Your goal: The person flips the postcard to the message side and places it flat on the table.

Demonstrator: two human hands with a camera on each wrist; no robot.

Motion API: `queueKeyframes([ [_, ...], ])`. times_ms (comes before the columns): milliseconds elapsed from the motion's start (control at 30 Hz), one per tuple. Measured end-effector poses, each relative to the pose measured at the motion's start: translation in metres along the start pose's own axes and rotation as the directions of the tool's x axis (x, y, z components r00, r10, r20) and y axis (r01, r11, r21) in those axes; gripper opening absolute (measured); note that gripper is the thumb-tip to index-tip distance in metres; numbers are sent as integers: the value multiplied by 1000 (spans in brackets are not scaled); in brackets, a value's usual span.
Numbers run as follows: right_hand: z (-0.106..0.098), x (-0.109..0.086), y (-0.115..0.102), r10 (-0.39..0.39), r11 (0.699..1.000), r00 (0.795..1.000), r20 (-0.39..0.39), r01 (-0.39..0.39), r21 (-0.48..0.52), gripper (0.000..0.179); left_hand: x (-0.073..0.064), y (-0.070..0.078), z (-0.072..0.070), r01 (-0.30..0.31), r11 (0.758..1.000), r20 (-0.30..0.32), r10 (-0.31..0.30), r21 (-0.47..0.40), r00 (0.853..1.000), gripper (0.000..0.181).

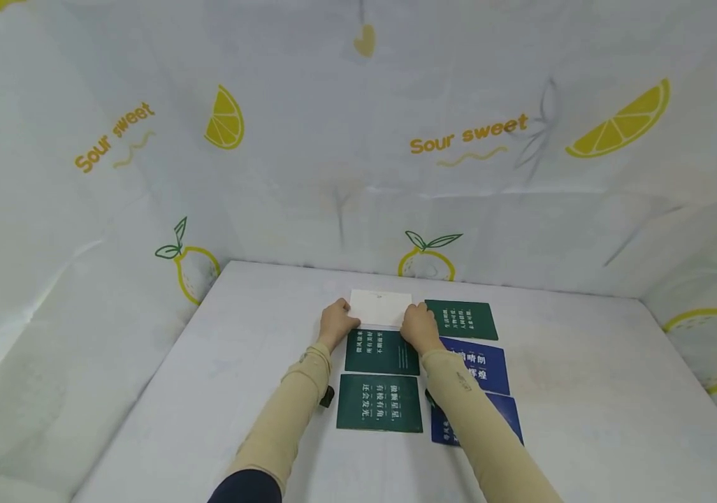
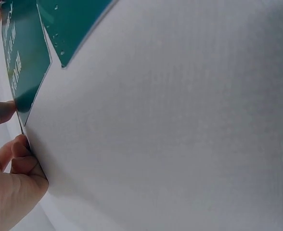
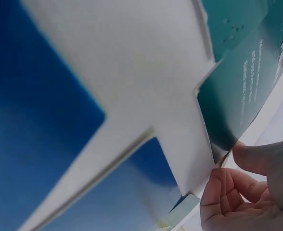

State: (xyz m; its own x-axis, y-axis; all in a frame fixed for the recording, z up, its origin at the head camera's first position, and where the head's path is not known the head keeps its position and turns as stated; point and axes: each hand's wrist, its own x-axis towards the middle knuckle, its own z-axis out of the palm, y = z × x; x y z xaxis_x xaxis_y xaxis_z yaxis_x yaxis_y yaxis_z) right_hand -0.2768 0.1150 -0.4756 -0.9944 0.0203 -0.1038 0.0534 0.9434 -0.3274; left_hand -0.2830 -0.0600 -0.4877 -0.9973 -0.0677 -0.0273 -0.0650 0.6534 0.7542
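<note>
A white card (image 1: 380, 307) lies at the top of the left column of cards, its near edge along a dark green card with white lettering (image 1: 380, 360). My left hand (image 1: 337, 323) grips the white card at its left side, thumb by the near corner. On the opposite side my right hand (image 1: 420, 327) holds its right edge between thumb and curled fingers. Both thumbs sit right at the green card's far corners in the wrist views. The left wrist view shows the left fingers (image 2: 22, 159) bent low against the table; the right fingers (image 3: 228, 192) are similarly curled.
Another green card (image 1: 379, 403) lies nearest me in the left column. To the right are a green card (image 1: 462, 319) and two blue cards (image 1: 490, 367), partly covered by the right forearm. A white lemon-print cloth (image 1: 333, 140) hangs behind the white table (image 1: 585, 391).
</note>
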Motion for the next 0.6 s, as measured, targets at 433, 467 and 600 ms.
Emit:
queueKeyframes([
  [433,-2,0,8,-5,1000,1000,13,5,21,32,-4,5,0,-9,1000,3,9,0,1000,35],
  [467,-2,0,8,-9,1000,1000,18,9,15,32,-4,5,-1,-7,1000,2,7,3,1000,35],
  [600,-3,1,10,-33,999,999,26,32,33,31,-2,2,1,8,1000,-8,-8,-6,1000,39],
])
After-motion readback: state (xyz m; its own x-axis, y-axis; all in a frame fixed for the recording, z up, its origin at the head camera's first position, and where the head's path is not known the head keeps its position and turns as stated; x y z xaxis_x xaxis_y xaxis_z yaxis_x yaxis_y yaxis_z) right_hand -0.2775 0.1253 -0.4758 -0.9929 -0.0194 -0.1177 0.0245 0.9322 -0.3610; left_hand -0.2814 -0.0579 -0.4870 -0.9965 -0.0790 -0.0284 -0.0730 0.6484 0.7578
